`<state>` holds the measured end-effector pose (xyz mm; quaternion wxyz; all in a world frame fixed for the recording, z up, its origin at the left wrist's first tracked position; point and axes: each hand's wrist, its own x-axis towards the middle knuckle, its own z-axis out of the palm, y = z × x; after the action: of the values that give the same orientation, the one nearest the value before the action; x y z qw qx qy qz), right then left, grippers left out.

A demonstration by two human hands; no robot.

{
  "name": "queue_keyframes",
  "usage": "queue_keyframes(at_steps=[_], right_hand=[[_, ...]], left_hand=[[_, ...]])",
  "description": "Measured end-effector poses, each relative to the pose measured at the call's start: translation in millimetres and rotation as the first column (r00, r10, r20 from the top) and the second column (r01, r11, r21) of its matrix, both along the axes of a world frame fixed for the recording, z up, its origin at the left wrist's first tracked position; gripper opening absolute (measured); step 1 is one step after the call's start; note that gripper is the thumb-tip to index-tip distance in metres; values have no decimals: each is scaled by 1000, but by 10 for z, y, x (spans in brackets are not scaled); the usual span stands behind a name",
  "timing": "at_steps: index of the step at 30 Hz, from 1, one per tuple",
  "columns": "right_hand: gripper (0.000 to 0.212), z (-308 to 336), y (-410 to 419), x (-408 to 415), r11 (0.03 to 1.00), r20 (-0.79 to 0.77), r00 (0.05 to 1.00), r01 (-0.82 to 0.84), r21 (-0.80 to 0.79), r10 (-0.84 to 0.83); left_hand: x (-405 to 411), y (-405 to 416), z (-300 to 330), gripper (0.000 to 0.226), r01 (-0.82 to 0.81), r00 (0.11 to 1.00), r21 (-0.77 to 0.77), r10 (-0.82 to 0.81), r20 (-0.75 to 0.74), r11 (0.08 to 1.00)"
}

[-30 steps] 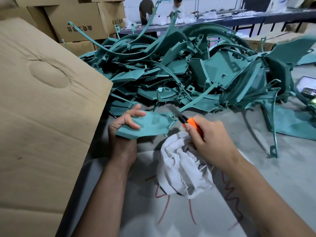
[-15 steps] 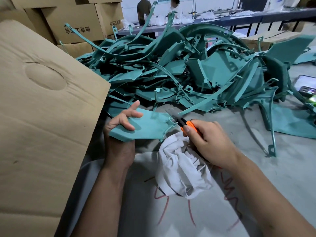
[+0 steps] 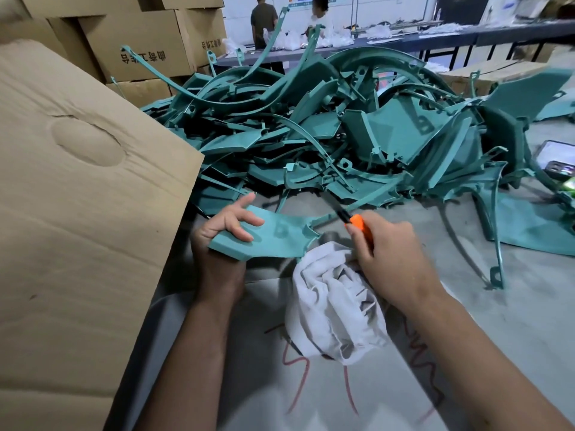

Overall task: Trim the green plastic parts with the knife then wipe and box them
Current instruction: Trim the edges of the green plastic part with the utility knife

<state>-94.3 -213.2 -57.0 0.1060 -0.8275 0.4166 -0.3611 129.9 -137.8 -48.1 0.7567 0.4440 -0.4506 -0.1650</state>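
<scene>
My left hand (image 3: 222,236) grips a flat green plastic part (image 3: 273,236) by its left end, holding it just above the grey table (image 3: 513,306). My right hand (image 3: 392,262) holds an orange-handled knife (image 3: 356,221) and also a crumpled white cloth (image 3: 329,306) that hangs under the palm. The dark blade points up and left, its tip near the part's right edge. A large heap of green plastic parts (image 3: 342,129) lies behind both hands.
A big cardboard box flap (image 3: 77,213) fills the left side. Stacked cartons (image 3: 140,45) stand at the back left. A phone (image 3: 557,160) lies at the right edge. Two people stand at a far bench (image 3: 435,35). Red scribbles mark the table.
The knife has slid slightly up and right along the part's right edge. My left hand has kept its grip, tilting the part a little.
</scene>
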Motion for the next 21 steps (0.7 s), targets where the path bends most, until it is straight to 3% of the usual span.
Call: queue_keyframes(at_steps=[3,9,14,18,21], right_hand=[[31,-21,-47,-27,1000,62,998,29,11,-30],[34,-68,-6,74,1000,-127,992,-8,25,11],[29,-70,-93,-16,987,-45,986,161,12,-161],[36,-50,-192,-155,953,-22,958,285,98,-284],[35,-51,-204,-196,936,-12,939,343,76,-344]], left_hand=[[1,-10,10,49,-14,1000,8,14,-4,1000],[-48,11,-13,49,-2,1000,-22,3,30,1000],[139,-15,-32,43,13,1000,-104,-12,10,994],[234,26,-14,25,-6,995,-103,16,97,995],[204,51,5,27,-30,985,-64,41,166,998]])
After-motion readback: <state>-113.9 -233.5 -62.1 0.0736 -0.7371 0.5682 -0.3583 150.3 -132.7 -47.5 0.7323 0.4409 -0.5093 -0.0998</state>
